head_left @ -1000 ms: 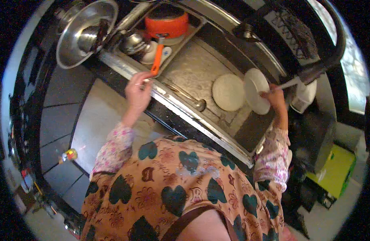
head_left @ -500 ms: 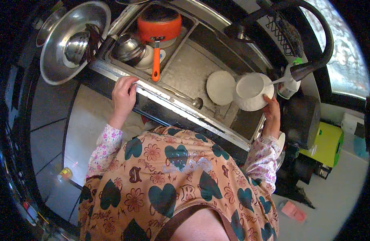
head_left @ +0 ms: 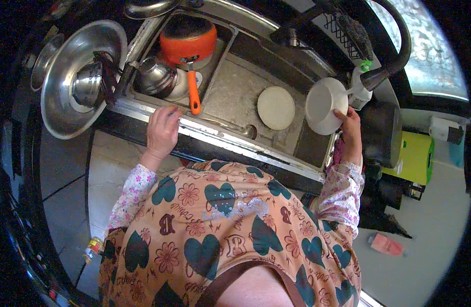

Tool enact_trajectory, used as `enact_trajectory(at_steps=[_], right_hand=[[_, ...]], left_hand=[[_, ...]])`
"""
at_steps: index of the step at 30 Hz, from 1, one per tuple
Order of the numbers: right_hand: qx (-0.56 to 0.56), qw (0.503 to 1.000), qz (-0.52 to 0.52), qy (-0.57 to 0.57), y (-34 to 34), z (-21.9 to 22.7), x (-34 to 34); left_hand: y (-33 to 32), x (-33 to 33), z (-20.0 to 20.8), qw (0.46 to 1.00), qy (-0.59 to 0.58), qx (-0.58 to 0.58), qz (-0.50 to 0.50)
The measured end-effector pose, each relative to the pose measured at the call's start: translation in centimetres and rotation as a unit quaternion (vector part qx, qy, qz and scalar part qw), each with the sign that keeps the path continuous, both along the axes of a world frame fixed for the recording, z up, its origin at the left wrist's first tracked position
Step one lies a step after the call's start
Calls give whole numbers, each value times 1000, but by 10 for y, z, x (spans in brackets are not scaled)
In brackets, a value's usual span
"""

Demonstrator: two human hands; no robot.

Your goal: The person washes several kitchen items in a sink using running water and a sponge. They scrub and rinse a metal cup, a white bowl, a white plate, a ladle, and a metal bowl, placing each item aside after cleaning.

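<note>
White bowl (head_left: 320, 105) is tipped over the right end of the sink (head_left: 235, 77), with the right hand (head_left: 351, 128) closed on its side. The left hand (head_left: 163, 132) rests on the sink's front edge; I cannot tell if it grips. A white plate (head_left: 276, 107) lies in the sink.

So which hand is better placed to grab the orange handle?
Probably your left hand: it's close to the handle and seems to hold nothing, while your right hand holds the bowl.
</note>
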State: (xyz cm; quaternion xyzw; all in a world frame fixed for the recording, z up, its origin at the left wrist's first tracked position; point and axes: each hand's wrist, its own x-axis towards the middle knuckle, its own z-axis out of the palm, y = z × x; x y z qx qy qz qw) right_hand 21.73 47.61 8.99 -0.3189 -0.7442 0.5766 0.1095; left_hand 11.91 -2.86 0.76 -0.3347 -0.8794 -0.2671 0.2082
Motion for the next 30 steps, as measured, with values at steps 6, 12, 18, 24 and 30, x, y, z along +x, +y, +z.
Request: enact_trajectory(at_steps=[6, 12, 18, 24, 30], right_hand=[[-110, 991, -33, 62, -7, -2, 20], [-54, 997, -16, 50, -18, -2, 28], [522, 826, 169, -124, -8, 1, -6], [586, 743, 255, -197, -13, 6, -35], [455, 839, 243, -176, 74, -29, -61]], left_hand=[[-2, 4, 7, 999, -2, 21, 32], [-1, 3, 7, 998, -10, 9, 54], [0, 1, 0, 998, -28, 23, 57], [-2, 1, 2, 996, -27, 34, 74], [-1, -3, 4, 996, -28, 35, 75]])
